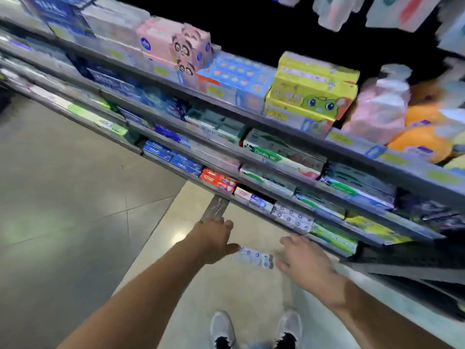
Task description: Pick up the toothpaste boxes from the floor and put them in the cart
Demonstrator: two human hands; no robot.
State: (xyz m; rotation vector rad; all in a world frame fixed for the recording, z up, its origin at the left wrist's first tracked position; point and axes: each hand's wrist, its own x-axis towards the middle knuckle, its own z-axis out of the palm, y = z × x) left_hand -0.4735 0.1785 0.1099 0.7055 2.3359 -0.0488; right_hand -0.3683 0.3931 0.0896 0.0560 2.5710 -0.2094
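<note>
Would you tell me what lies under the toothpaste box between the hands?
Pale floor tile shows beneath the toothpaste box; blur hides whether the box rests on it or is lifted.
</note>
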